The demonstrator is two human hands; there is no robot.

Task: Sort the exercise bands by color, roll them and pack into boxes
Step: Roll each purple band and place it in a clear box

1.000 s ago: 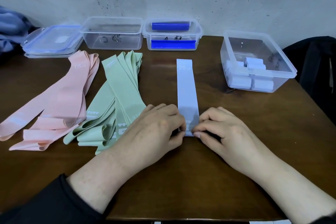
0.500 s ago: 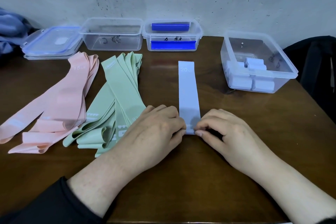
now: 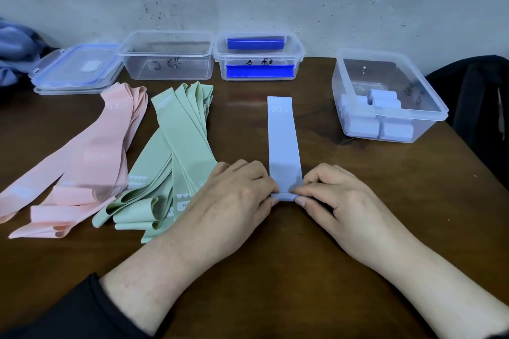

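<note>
1. Both hands meet at the near end of a pale lavender band (image 3: 283, 143) lying flat on the dark wooden table (image 3: 275, 270). The left hand (image 3: 237, 195) and right hand (image 3: 334, 195) each pinch one side of a small first roll (image 3: 285, 197), fingertips curled onto its ends, apparently so the coil starts square and tight.

2. Beyond the grip, the band runs straight away from the person, smooth and unwrinkled, with "20" printed in white near its far end. Laid out lengthwise like this, it seems placed to roll forward without drifting sideways. Only a turn or so is formed; most of the length remains flat.

3. Far right of the grip, a clear box (image 3: 438, 118) holds several finished lavender rolls (image 3: 382, 118), packed side by side, with one more on top. This band likely joins them.

4. Left of the grip, the left hand overlaps the edge of a fanned heap of green bands (image 3: 176, 162). Further left lies a pile of pink bands (image 3: 91, 162), one marked "15". Both heaps look sorted by color but unrolled.

5. Beyond the band's far end, against the wall, sit an empty clear box (image 3: 168, 55), a second box (image 3: 298, 55) showing blue strips, and stacked lids (image 3: 74, 74) at the far left.
</note>
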